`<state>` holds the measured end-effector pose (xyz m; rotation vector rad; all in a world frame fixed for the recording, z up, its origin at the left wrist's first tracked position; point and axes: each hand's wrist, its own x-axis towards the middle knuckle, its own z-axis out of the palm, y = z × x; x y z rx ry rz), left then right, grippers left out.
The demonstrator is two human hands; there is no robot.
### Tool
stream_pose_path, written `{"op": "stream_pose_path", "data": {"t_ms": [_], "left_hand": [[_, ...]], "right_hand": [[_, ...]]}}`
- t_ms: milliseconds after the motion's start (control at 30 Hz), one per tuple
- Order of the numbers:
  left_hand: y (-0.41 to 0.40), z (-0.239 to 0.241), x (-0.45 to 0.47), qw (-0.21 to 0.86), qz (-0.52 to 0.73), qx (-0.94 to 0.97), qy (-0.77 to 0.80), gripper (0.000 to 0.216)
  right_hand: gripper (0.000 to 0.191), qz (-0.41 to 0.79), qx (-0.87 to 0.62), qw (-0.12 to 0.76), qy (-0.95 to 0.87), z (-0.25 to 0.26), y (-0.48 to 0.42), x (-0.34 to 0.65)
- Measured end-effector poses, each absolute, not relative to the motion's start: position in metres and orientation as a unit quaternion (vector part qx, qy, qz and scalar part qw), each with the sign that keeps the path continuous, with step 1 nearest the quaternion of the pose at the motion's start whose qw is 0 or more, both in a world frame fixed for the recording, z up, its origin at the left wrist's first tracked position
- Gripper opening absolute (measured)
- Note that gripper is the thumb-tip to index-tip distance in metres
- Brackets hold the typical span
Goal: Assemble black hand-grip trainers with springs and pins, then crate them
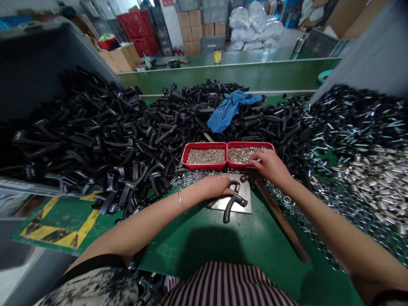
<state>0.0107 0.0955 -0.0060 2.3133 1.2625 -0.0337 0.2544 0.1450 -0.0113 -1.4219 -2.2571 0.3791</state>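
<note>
My left hand (214, 187) rests closed on a black curved plastic handle (234, 203) that lies on a small metal plate (244, 199) on the green table. My right hand (268, 165) reaches into the right red tray (250, 145) of small metal sleeves, fingers pinched together over the parts. A second red tray (204, 146) beside it, on the left, holds finer metal pieces. Small metal rings (188, 175) are scattered around the plate.
A large heap of black handles (105, 140) fills the left and back of the table, with a blue cloth (228, 108) on top. Piles of shiny metal tubes (372, 170) lie at the right. A dark bar (280, 216) runs beside the plate.
</note>
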Motion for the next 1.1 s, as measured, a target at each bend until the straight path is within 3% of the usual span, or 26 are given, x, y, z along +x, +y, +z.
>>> {"op": "stream_pose_path", "data": {"t_ms": [133, 267, 433, 700, 900, 1100], "left_hand": [[0.131, 0.014, 0.027, 0.119, -0.008, 0.885, 0.45, 0.032], [0.182, 0.012, 0.055, 0.001, -0.018, 0.9, 0.436, 0.028], [0.203, -0.007, 0.074, -0.025, -0.054, 0.893, 0.446, 0.023], [0.194, -0.015, 0.079, -0.058, -0.014, 0.884, 0.464, 0.027], [0.188, -0.018, 0.072, -0.019, 0.07, 0.866, 0.495, 0.022], [0.179, -0.012, 0.061, 0.171, 0.26, 0.784, 0.537, 0.008]], "right_hand": [[0.025, 0.034, -0.526, 0.133, -0.839, -0.017, 0.176, 0.26], [0.026, 0.008, -0.546, 0.054, -0.836, -0.021, 0.192, 0.234], [0.017, 0.023, -0.549, 0.052, -0.834, -0.028, 0.2, 0.22], [0.023, 0.028, -0.595, 0.081, -0.799, -0.034, 0.193, 0.22], [0.022, 0.064, -0.616, 0.151, -0.77, -0.037, 0.192, 0.219], [0.029, 0.131, -0.613, 0.288, -0.724, -0.017, 0.183, 0.232]]}}
